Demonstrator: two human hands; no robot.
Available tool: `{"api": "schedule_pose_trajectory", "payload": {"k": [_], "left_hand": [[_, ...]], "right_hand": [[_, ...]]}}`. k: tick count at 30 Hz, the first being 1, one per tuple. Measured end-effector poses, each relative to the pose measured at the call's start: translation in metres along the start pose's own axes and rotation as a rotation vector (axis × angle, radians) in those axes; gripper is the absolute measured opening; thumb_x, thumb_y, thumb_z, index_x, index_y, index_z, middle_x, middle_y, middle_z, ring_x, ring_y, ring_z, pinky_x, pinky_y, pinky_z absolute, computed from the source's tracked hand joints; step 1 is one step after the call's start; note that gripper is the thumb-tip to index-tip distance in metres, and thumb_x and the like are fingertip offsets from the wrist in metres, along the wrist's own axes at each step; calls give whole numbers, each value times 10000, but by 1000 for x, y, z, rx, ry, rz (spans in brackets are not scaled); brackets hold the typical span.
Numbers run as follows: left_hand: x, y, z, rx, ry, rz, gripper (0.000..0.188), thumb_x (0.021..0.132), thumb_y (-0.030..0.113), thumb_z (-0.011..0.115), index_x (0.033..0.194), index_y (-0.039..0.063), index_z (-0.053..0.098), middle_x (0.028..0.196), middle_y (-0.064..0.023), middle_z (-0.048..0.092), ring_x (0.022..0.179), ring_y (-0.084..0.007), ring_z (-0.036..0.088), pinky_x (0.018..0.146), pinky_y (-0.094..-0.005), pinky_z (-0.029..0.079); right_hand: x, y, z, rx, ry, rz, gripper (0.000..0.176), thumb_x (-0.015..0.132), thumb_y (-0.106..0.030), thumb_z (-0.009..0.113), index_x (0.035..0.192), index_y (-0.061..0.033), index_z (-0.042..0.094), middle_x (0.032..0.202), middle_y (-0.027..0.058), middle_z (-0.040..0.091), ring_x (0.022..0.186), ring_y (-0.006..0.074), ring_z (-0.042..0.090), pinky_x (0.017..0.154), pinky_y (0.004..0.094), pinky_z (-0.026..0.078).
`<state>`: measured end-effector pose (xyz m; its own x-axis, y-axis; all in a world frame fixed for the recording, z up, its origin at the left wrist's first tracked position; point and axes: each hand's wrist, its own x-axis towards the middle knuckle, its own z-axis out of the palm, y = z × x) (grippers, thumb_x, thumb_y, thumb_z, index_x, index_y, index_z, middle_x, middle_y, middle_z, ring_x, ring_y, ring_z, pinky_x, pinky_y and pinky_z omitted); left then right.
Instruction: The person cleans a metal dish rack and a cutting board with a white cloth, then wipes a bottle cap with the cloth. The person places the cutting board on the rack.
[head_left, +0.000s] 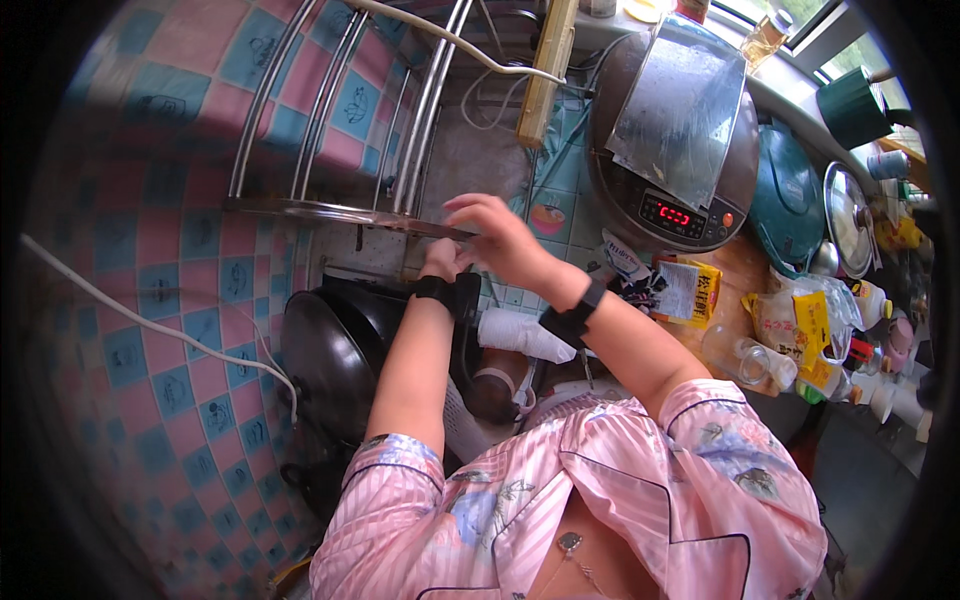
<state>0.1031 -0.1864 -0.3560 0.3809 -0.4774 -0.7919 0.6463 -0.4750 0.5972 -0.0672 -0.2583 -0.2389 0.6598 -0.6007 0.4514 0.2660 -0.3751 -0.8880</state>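
Observation:
My left hand is just below the front rail of a chrome metal rack. Its fingers point towards my right hand and are partly hidden, so its grip cannot be made out. Beside it, my right hand is raised with bent, spread fingers at the rack's right end; whether they touch the rail is unclear. Nothing shows between these fingers. Both wrists wear black bands. Below my forearms lies a white paper roll. A dark rice cooker with a lit red display stands at the right, a metal sheet on its lid.
Black pans stand at the left below the rack. A white cable hangs across the tiled wall. A wooden bar juts in above. At the right are food packets, glass jars, a teal plastic container and a glass lid.

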Motion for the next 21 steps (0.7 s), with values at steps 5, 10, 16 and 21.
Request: {"api": "schedule_pose_trajectory", "payload": {"k": [5,10,16,21], "left_hand": [[-17,-5,11,44,-47,-220,304,953,154,405,1113,-85,502,1065,-274,581,1039,-398,609,886,-489,541],[6,-33,32,67,-246,-215,340,912,377,558,1069,78,600,909,-104,650,805,-264,659,714,-418,572],[16,-54,44,-18,-230,-127,321,869,452,596,1027,174,628,840,-41,668,677,-201,643,599,-351,555],[4,-56,50,-65,-162,-54,230,952,297,470,1045,135,604,834,-56,667,684,-215,661,589,-355,571]], "right_hand": [[-25,46,-39,-214,328,495,350,757,152,437,1007,-27,603,1073,137,618,952,290,623,810,356,492],[18,114,-31,-996,-115,538,178,848,-111,581,993,-24,634,984,206,645,936,348,645,730,403,527],[75,148,-24,-1358,-456,707,228,828,-272,630,972,-119,719,1013,87,703,958,252,684,712,350,552],[86,200,-16,-1607,-577,787,229,867,-218,591,1012,-95,719,1046,63,689,960,257,676,678,422,553]]}}
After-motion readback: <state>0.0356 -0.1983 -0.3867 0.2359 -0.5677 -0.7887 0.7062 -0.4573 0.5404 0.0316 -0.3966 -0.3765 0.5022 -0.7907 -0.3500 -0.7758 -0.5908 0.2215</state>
